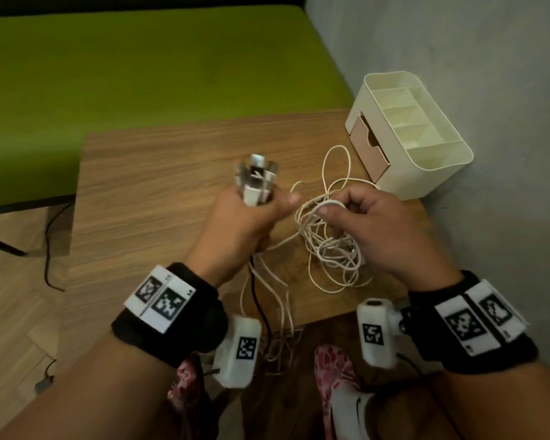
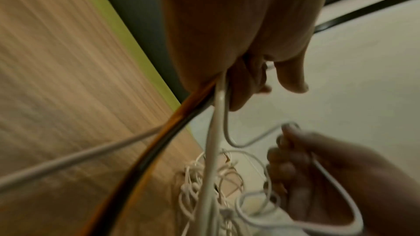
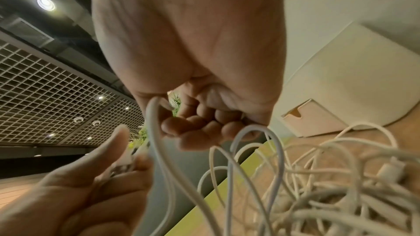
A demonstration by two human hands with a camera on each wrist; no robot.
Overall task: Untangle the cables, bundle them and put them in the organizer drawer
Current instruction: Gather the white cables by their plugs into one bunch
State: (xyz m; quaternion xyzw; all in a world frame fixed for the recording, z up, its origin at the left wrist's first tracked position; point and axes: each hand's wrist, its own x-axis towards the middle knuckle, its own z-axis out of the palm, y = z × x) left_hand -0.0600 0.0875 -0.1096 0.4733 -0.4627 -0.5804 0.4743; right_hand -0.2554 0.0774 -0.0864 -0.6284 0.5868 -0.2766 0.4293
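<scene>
My left hand (image 1: 251,214) grips a bunch of cable plugs (image 1: 256,182), white and silver, that stick up out of the fist above the wooden table (image 1: 146,192). Their white and black cords (image 2: 211,150) hang down past my wrist. My right hand (image 1: 356,214) pinches a loop of white cable (image 1: 329,203) at the top of a tangled white cable heap (image 1: 331,249) lying on the table. The cream organizer (image 1: 426,160) stands at the table's far right corner, its pinkish drawer (image 1: 367,150) facing left and pulled slightly out.
A green surface (image 1: 140,74) lies beyond the table and a grey wall (image 1: 489,74) runs along the right. A black cord (image 1: 48,249) trails on the floor at the left. My shoes (image 1: 337,376) show below the table's near edge.
</scene>
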